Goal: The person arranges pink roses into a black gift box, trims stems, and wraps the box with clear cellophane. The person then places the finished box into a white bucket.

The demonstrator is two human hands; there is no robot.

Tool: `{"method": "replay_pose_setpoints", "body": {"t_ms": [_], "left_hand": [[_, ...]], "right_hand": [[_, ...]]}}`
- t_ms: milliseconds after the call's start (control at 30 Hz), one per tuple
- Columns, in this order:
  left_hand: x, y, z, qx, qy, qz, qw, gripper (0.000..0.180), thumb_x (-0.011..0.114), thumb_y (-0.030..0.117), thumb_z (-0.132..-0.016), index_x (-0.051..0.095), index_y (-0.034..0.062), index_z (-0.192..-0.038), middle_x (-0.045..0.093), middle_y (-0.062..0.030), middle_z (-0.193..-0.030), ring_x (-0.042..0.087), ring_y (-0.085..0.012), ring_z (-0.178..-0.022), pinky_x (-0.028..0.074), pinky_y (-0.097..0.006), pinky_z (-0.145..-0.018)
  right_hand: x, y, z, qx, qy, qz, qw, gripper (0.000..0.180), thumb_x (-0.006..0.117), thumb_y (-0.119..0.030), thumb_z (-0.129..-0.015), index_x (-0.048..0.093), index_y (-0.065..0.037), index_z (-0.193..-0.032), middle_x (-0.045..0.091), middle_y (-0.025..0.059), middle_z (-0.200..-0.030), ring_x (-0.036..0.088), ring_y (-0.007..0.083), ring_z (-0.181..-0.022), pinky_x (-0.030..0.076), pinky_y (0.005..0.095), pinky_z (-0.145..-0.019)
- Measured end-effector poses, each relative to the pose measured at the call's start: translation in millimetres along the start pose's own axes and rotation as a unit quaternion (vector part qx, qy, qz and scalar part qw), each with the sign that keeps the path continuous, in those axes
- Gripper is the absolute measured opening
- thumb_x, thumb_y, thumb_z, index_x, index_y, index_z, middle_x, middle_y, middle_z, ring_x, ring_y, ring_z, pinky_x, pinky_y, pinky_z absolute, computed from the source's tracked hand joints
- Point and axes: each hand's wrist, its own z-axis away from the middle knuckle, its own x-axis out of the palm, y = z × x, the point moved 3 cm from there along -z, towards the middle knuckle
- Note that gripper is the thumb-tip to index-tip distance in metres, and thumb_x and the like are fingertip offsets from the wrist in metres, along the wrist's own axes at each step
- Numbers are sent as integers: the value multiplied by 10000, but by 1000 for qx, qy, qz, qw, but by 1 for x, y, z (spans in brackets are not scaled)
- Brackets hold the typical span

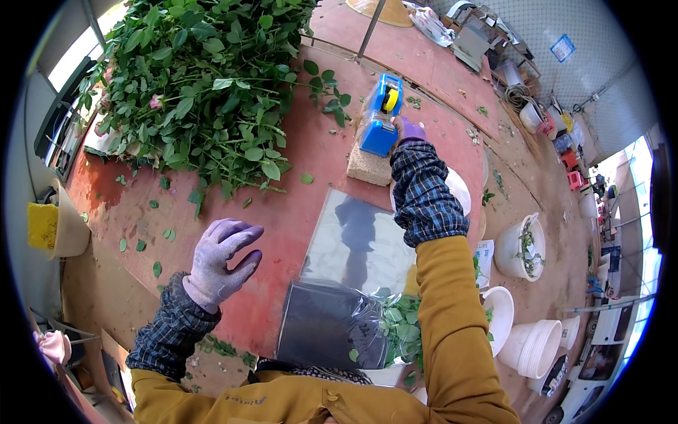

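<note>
My left hand (222,263), in a pale lilac glove, hovers over the red tabletop (244,311) with fingers apart and nothing in them. My right hand (410,130), in a purple glove, reaches forward against the right side of a blue tape dispenser (381,134) holding a yellow-cored roll (390,99). Its fingers are curled, and what they pinch, if anything, is hidden. Beneath the dispenser is a rough beige block (368,168). Nearer me lie a clear plastic sheet (332,233) and a dark plastic-covered sheet (325,325), with green leaves (402,325) beside it, partly behind my right arm.
A large heap of leafy rose stems (205,92) covers the far left, with a few pink blooms. Loose leaves dot the table. White buckets (519,247) stand on the floor to the right. A pale bin (70,222) with a yellow cloth (42,225) is at left.
</note>
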Motion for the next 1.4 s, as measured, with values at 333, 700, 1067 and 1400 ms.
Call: {"method": "replay_pose_setpoints", "body": {"t_ms": [333, 700, 1067, 1400], "left_hand": [[64, -14, -136, 171, -20, 5, 985, 409, 726, 60, -685, 650, 99, -1086, 615, -99, -993, 569, -299, -960, 482, -400, -824], [177, -28, -266, 473, 58, -84, 875, 266, 743, 147, -683, 674, 192, -936, 559, -12, -790, 592, -209, -747, 520, -348, -614], [176, -27, -251, 585, -88, -203, 781, 170, 609, 188, -646, 630, 192, -814, 521, 7, -872, 546, -199, -835, 519, -314, -544], [152, 121, -85, 678, -156, -116, 709, 250, 614, 165, -712, 583, 184, -960, 498, 18, -934, 538, -161, -875, 525, -290, -616]], "right_hand": [[-27, -24, 67, 128, 67, -451, 881, 400, 618, -242, -841, 621, -16, -1171, 656, 89, -917, 596, 185, -850, 456, 305, -791], [21, -35, 293, 318, -49, -815, 483, 146, 632, -171, -893, 512, -98, -934, 499, 24, -758, 506, 155, -682, 479, 296, -594], [-11, -26, 305, 226, -78, -808, 538, 141, 591, -144, -909, 471, -80, -870, 446, 9, -752, 436, 109, -656, 405, 242, -557], [-27, 60, 539, 187, -123, -716, 661, 220, 685, -198, -831, 564, -20, -789, 549, 53, -638, 554, 165, -551, 477, 301, -525]]}}
